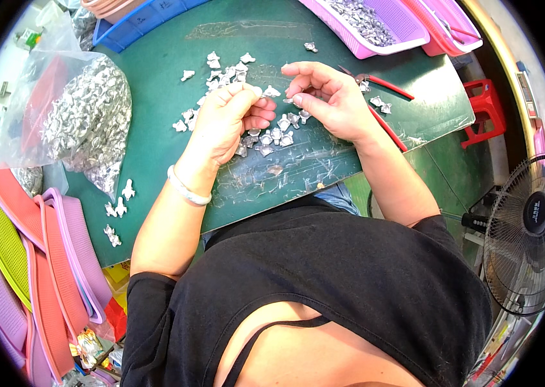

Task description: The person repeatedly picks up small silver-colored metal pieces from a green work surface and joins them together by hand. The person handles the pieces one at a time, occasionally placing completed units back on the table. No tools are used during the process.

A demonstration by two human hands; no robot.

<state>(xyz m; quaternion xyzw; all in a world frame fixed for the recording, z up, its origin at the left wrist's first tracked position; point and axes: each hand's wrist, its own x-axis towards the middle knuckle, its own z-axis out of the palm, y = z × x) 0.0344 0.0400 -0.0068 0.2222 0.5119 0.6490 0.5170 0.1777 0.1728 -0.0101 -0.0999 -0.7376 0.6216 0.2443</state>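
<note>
Left of red-handled pliers [391, 88], pinching silvery casting [272, 92] in left hand [226, 117], facing half-curled right hand [335, 106] of unclear grip, nearer those pliers.

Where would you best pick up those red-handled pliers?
Probably by both red handles of the pliers, coming from the person's right: the handles splay open that way, while the metal head points leftward, beside the right hand.

Small silver-grey metal pieces [277, 134]; dark green flat table [156, 77], streaked with pale scratches; slender red tool handle [391, 88]; lime-green plastic basket [1, 238], finely dotted with perforations; oblong blue plastic crate [137, 28]; low red plastic stool [490, 111]; narrow white bangle [188, 193]; black short-sleeved shirt [350, 271], unpatterned.
</note>
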